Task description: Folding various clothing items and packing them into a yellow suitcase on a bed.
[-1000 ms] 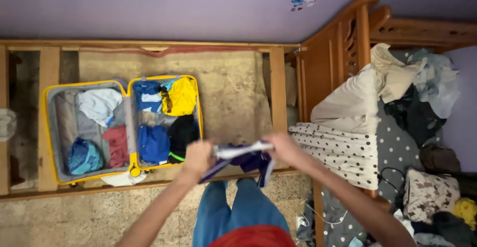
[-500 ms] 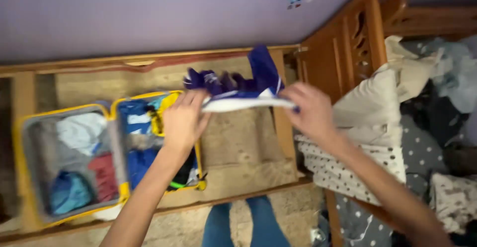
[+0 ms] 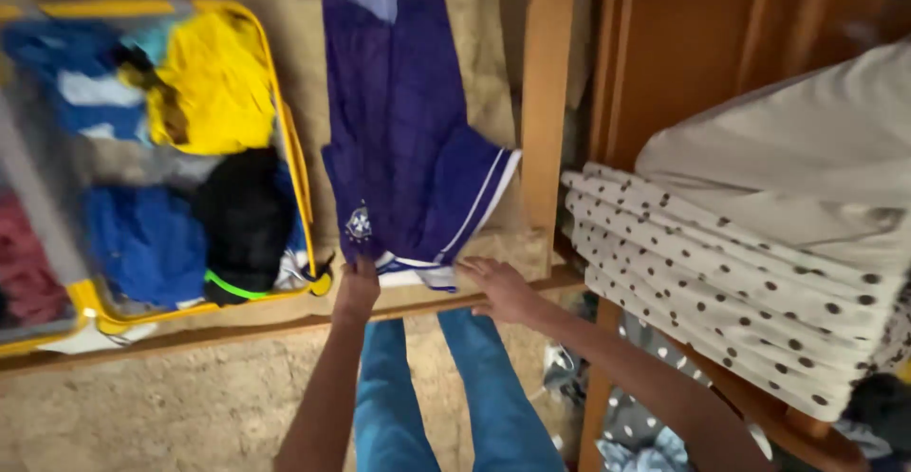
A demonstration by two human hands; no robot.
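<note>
Below the head camera, a purple pair of shorts (image 3: 403, 121) lies spread flat on a brownish mat (image 3: 474, 55) inside a low wooden frame (image 3: 543, 102). Its long axis runs away from the person: the waistband sits at the far end, and the leg hems, trimmed with white stripes, point back toward the person. The right leg flares out sideways toward the frame's upright board, and a small pale crest shows near the near-left hem.

The left hand (image 3: 357, 287) pinches the near-left hem, fingers closed on the fabric. The right hand (image 3: 498, 287) lies with fingers spread fairly wide, its fingertips at the near-right hem; whether it grips the cloth I cannot tell.

Just left of the shorts, an open yellow suitcase (image 3: 285, 130) holds folded clothes: a yellow garment (image 3: 213, 83), a black one (image 3: 242, 216) with a green stripe, and blue ones (image 3: 142, 240). To the right, well apart, a polka-dotted sheet (image 3: 721, 292) hangs over a bed edge. Blue-trousered legs (image 3: 427, 387) show beneath the arms.
</note>
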